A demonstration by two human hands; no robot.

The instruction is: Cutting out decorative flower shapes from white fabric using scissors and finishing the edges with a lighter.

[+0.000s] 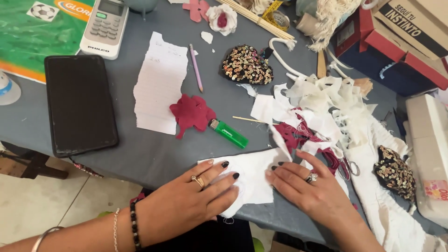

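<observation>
My left hand (186, 198) lies flat, fingers together, on the near left part of a white fabric piece (254, 175) at the table's front edge. My right hand (305, 186) presses flat on the same fabric's right side, fingertips pointing left. Both hands wear rings and dark nail polish. A dark red fabric flower (191, 113) and a green lighter (228, 133) lie just beyond the fabric.
White and dark red fabric scraps (322, 112) pile at right, with scissors (347, 167) partly under them. Two sequined pieces (246, 65) (395, 172), a pencil (196, 67), torn lined paper (158, 84), a black tablet (79, 102), a cordless phone (105, 25) and red-and-blue boxes (396, 42) lie on the grey table (140, 154).
</observation>
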